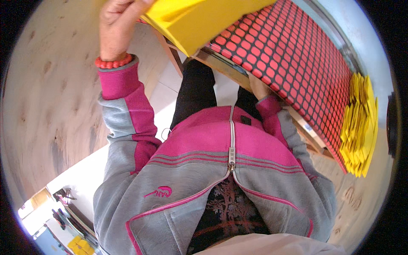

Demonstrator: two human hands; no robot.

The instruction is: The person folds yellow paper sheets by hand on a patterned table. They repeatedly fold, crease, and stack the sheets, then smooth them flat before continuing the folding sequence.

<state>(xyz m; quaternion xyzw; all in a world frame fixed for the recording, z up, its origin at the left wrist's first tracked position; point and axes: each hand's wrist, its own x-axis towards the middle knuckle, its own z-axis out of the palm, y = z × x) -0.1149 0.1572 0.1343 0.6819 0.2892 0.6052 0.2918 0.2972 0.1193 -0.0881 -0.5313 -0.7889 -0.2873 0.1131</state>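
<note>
My left hand point(120, 25) is at the top edge, left of centre, with a red bead bracelet on its wrist. Its thumb lies on the corner of a large yellow sheet point(199, 21), which looks like folded paper. The sheet runs past the top edge and overlaps the table's near corner. Low beside the table edge is my right hand point(258, 86), mostly hidden by the tabletop; its fingers do not show. A red cloth with a black grid point(293, 46) covers the table. At its right end stands a thick bundle of yellow folded sheets point(360, 125).
A wooden table frame point(229, 66) runs under the cloth, close to my legs. To the left is a broad wood-grain surface point(59, 93). A small yellow pile point(80, 245) and other items sit at the lower left. A pale blue surface point(369, 46) borders the table's far side.
</note>
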